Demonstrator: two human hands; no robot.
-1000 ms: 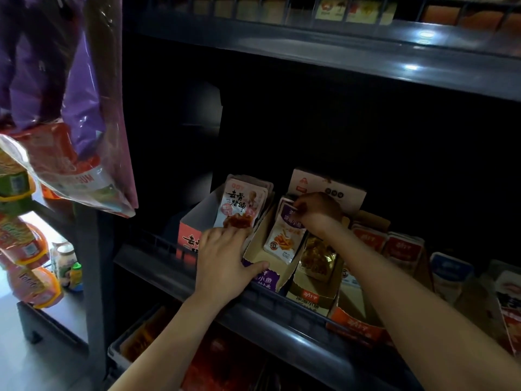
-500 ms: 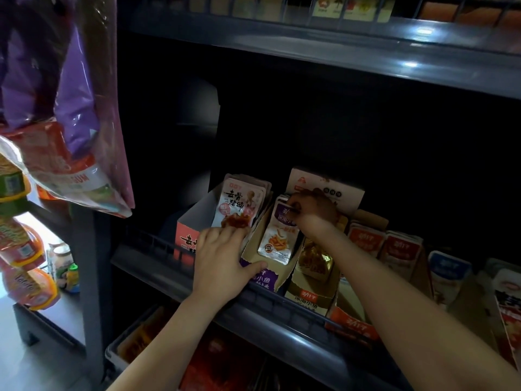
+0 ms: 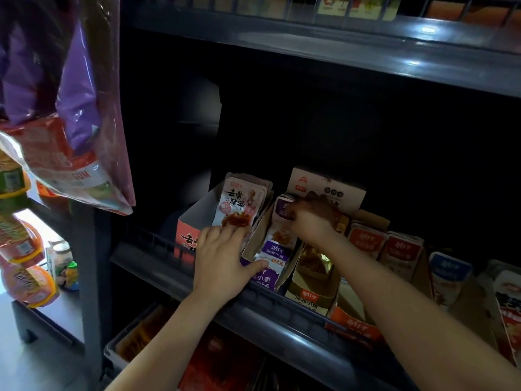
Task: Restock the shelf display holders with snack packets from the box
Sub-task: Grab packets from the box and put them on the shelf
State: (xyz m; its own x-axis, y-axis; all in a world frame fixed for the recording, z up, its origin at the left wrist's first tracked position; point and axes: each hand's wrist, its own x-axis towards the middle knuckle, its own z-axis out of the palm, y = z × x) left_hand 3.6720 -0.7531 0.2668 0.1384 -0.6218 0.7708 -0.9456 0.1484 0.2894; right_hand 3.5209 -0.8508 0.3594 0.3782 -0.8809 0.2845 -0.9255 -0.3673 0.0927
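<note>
Packets (image 3: 279,235), purple-topped, standing upright in purple holder (image 3: 263,277) on shelf (image 3: 282,320), second along from the left end of the row.

Head view: right grip (image 3: 310,218) clamped on the packet tops, fingers curled over them, seemingly seating the stack. Left grip (image 3: 225,263) spread against holder's front corner, thumb across its face, clasping nothing, fingertips touching the foot of pink packets (image 3: 242,201) in red holder (image 3: 186,238) just beside.

Risks from here:
- Torn, flimsy-looking cardboard wall between purple holder and gold holder (image 3: 307,294): likely to bow under hard downward pressure, spilling packets sideways.
- Front packet leaning outward: liable to tip over the rail if released before seated.
- Holder sliding back into the dark shelf if left grip lifted too early.
- Pink packets nudged askew by left fingertips.
- Dim light: easy to misjudge depth or mix flavours.

No telling which carton serves as the supply box.
</note>
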